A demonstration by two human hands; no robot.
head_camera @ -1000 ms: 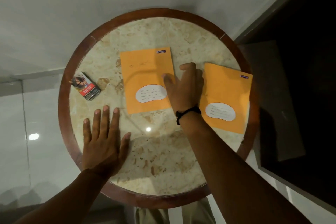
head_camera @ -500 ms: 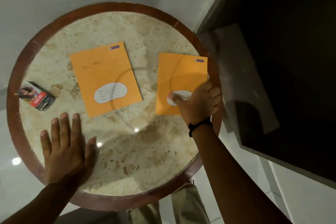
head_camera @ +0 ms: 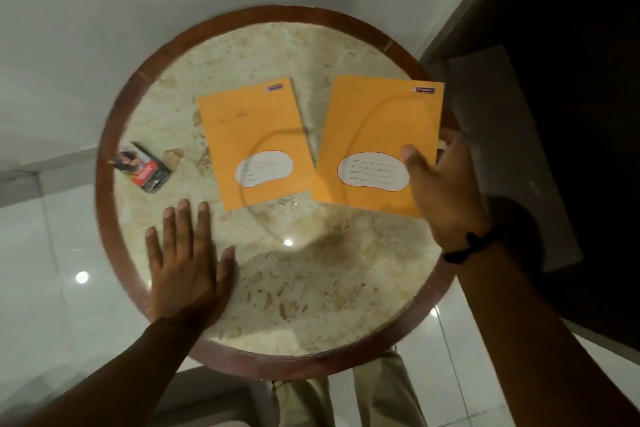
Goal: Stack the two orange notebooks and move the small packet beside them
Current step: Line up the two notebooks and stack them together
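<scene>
Two orange notebooks with white label patches are on the round marble table (head_camera: 311,288). The left notebook (head_camera: 252,135) lies flat near the middle. My right hand (head_camera: 446,191) grips the right notebook (head_camera: 377,128) at its right edge, thumb on the cover, and holds it raised above the table; its lower left corner overlaps the left notebook. The small packet (head_camera: 145,168), red and dark, lies at the table's left edge. My left hand (head_camera: 183,263) rests flat on the marble, fingers spread, below the left notebook.
The table has a brown wooden rim (head_camera: 104,218). A dark cabinet or panel (head_camera: 554,80) stands close on the right. White wall runs behind, glossy white floor tiles (head_camera: 52,288) on the left. My trouser legs (head_camera: 346,399) show under the near edge.
My right hand went from the left notebook to the right one, gripped its right edge, lifted it and carried it leftward until it overlaps the left notebook. My left hand stayed flat.
</scene>
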